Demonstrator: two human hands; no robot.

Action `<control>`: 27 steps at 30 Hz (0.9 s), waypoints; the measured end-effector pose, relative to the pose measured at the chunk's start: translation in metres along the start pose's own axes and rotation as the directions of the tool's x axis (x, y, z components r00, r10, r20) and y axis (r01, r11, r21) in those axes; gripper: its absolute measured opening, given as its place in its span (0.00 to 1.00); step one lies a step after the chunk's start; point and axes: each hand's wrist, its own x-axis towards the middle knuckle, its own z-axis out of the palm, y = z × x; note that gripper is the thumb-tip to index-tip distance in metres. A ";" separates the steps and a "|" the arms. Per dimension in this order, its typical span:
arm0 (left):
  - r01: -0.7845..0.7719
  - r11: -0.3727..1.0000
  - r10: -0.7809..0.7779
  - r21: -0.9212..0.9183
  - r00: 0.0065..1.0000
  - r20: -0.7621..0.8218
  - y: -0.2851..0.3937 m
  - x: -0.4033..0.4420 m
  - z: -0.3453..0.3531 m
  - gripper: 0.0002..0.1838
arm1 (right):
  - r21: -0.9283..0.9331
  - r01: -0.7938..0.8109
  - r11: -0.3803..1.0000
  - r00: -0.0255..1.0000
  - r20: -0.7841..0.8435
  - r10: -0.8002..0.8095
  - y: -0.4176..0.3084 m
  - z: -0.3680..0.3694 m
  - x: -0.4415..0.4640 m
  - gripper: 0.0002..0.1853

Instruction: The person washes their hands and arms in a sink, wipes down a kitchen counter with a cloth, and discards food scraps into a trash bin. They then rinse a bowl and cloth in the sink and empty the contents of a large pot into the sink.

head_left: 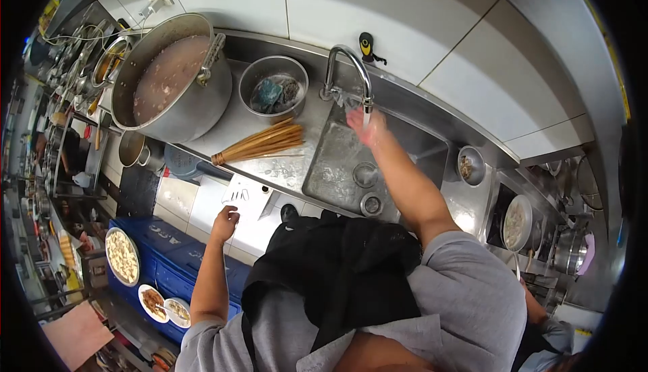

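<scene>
Looks mid-rinse to me, tap not shut off yet, right hand spread wide under the water, left hand half-curled, can't tell if empty.

Our right hand under the running tap
We reach over the sink, our left hand near a white box; a large pot, a metal bowl and bundled sticks sit on the counter.

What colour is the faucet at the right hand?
The faucet is shiny silver, best seen in the head view.
</scene>
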 end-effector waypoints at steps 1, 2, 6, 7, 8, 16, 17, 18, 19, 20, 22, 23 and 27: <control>0.024 0.997 -0.025 -0.068 1.000 -0.007 -0.011 -0.011 0.001 0.14 | -0.044 -0.045 0.998 0.999 -0.028 0.044 0.014 -0.020 -0.006 0.22; 0.046 0.989 -0.049 -0.141 0.999 -0.018 -0.025 -0.021 0.003 0.14 | -0.091 -0.089 0.992 0.995 -0.052 0.085 0.025 -0.036 -0.007 0.21; 0.261 0.915 -0.309 -0.307 0.944 -0.117 -0.077 -0.087 0.022 0.11 | 0.120 -0.085 0.989 0.993 0.086 0.075 0.042 -0.043 0.018 0.19; 0.276 0.874 -0.340 -0.400 0.935 -0.097 -0.110 -0.103 0.033 0.09 | 0.115 -0.097 0.989 0.992 0.086 0.088 0.037 -0.031 0.023 0.19; 0.289 0.824 -0.369 -0.487 0.926 -0.076 -0.142 -0.122 0.046 0.07 | 0.163 -0.053 0.985 0.974 0.226 0.015 0.027 -0.013 0.025 0.18; 0.667 0.676 -0.708 -0.313 0.705 -0.027 -0.123 -0.292 0.083 0.11 | -0.112 -0.198 0.974 0.977 0.061 0.205 0.064 -0.031 0.011 0.14; 0.706 0.654 -0.739 -0.271 0.672 -0.035 -0.117 -0.305 0.088 0.12 | -0.108 -0.196 0.975 0.970 0.127 0.209 0.067 -0.022 0.028 0.13; 0.712 0.643 -0.748 -0.281 0.662 -0.034 -0.113 -0.316 0.093 0.12 | -0.120 -0.207 0.971 0.966 0.130 0.222 0.064 -0.009 0.048 0.13; 0.735 0.594 -0.778 -0.328 0.628 -0.001 -0.110 -0.327 0.098 0.13 | -0.156 -0.096 0.983 0.976 0.177 0.124 0.058 0.006 0.064 0.13; 0.733 0.582 -0.781 -0.351 0.625 0.009 -0.114 -0.337 0.103 0.12 | -0.183 0.019 0.983 0.974 0.227 0.023 0.052 0.017 0.071 0.14; 0.734 0.568 -0.786 -0.374 0.618 0.021 -0.119 -0.350 0.109 0.12 | -0.285 0.001 0.958 0.986 0.159 0.046 0.037 0.026 0.068 0.16; 0.715 0.566 -0.781 -0.410 0.624 0.010 -0.114 -0.353 0.110 0.12 | -0.380 -0.017 0.925 0.994 0.093 0.056 0.031 0.029 0.071 0.18; 0.605 0.621 -0.732 -0.499 0.675 -0.092 -0.118 -0.357 0.117 0.09 | -0.421 -0.122 0.899 0.990 0.013 0.140 0.028 0.024 0.085 0.22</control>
